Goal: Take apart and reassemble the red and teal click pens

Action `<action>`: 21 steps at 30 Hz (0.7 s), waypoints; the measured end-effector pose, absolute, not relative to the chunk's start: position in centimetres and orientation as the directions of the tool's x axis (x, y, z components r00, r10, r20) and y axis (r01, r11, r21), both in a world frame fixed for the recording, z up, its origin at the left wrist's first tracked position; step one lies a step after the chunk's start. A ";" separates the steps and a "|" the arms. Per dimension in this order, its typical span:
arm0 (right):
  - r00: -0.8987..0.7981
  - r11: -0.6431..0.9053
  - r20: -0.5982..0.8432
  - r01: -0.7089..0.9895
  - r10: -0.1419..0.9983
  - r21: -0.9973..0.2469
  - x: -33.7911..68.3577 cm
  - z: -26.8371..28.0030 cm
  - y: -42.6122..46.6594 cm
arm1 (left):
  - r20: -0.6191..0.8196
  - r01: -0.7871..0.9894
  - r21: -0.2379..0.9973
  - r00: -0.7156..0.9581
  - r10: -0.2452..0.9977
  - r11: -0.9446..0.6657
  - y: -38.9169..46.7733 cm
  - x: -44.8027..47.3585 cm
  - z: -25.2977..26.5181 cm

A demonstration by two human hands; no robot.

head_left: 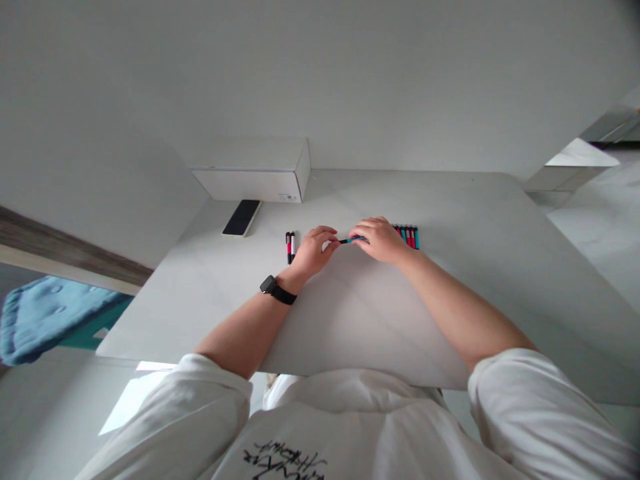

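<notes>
Above the middle of the table, a teal and black pen [349, 241] lies sideways between my two hands. My left hand [315, 251], with a black watch on its wrist, pinches the pen's black end. The teal part is in the closed fingers of my right hand [379, 239], which hide its far end. Just left of my left hand, a red and black pen [289, 247] and a white and black pen [293, 244] lie side by side. Right of my right hand is a row of several red and teal pens [407, 235], partly covered by that hand.
A white box [250, 183] stands at the back left of the pale table [465, 220], against the wall. In front of it lies a phone [243, 218] with a dark screen. A blue cushioned seat [55, 313] is beyond the table's left edge.
</notes>
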State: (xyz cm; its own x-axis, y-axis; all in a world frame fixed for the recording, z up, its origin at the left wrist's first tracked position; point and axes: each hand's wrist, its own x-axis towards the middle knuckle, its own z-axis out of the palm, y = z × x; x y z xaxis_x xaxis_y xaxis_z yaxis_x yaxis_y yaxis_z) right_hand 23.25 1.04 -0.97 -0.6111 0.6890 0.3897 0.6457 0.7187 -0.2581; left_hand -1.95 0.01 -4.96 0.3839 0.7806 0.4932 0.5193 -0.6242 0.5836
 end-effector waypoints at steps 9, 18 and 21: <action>-0.202 0.478 0.440 0.494 0.875 -0.726 24.2 -1.0 2.2 | 0.576 0.520 0.638 0.169 0.800 -0.568 -0.2 -2.1 -3.8; -0.155 0.015 0.068 -0.317 0.986 -0.948 21.5 -1.4 1.8 | 0.569 0.467 0.619 0.288 0.770 -0.632 -1.1 -1.6 -3.6; -0.165 -0.075 0.009 -0.497 0.986 -0.865 21.4 -1.2 1.6 | 0.517 0.421 0.615 0.422 0.745 -0.666 -1.2 -1.4 -3.8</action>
State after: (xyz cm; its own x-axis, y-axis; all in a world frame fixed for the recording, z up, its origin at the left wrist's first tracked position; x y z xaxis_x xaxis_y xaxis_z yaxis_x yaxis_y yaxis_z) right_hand 21.35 1.63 -1.24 -0.1653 0.9862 0.0091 -0.4968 -0.0753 -0.8646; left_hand -1.45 -1.25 -3.77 0.4220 0.7446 0.5172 0.4212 -0.6662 0.6155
